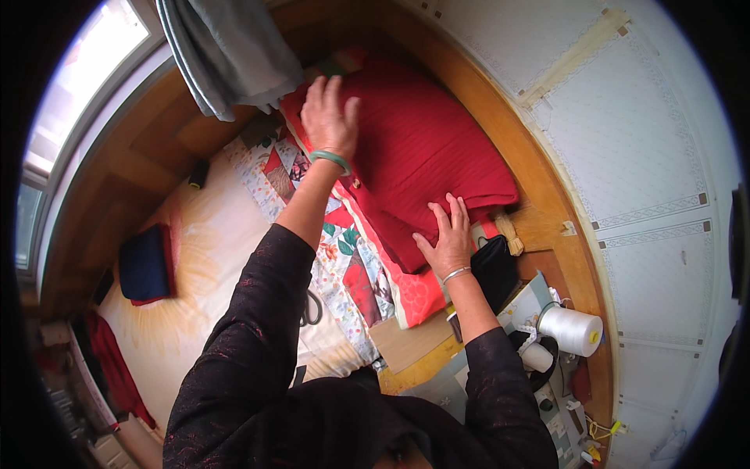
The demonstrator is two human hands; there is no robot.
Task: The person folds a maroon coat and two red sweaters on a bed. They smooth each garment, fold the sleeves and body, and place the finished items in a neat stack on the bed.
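A large folded red ribbed cloth (416, 135) with a small button lies before me. My left hand (330, 120), a green bangle at its wrist, is over the cloth's left edge, fingers apart. On the cloth's near right part rests my right hand (448, 240), with a silver bracelet and spread fingers. Neither hand grips anything. Beneath the red cloth a coral-red floral fabric with a cream border (419, 296) shows, and under that a patchwork cloth (351, 258) of printed pieces. The handles of a pair of scissors (313, 308) stick out beside my left sleeve.
A folded navy cloth (143, 264) lies on the cream flower-patterned sheet (199, 258) at left. Grey curtain fabric (234, 53) hangs at the back. To the right are a white thread cone (571, 331), a black cloth bag (494, 269) and a wooden ledge (527, 152) along the wall.
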